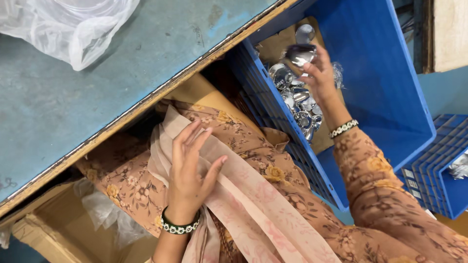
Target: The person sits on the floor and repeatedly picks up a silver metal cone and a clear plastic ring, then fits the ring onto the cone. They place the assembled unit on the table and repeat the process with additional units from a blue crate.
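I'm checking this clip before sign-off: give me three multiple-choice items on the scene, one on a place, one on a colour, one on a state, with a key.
1. Where do the shiny metal parts lie?
A. On the worktop
B. In the big crate
C. In the cardboard box

2. What colour is the big crate?
A. Blue
B. Red
C. Grey

3. What is the left hand doing?
A. Gripping a metal part
B. Lying open on the pale scarf
C. Pressing on the worktop

Key:
1 B, the parts sit heaped on brown card inside the crate, under the right hand.
2 A, its walls and ribbed side are plain blue.
3 B, the fingers are spread and empty over the pale scarf on the lap; the right hand holds one metal piece.
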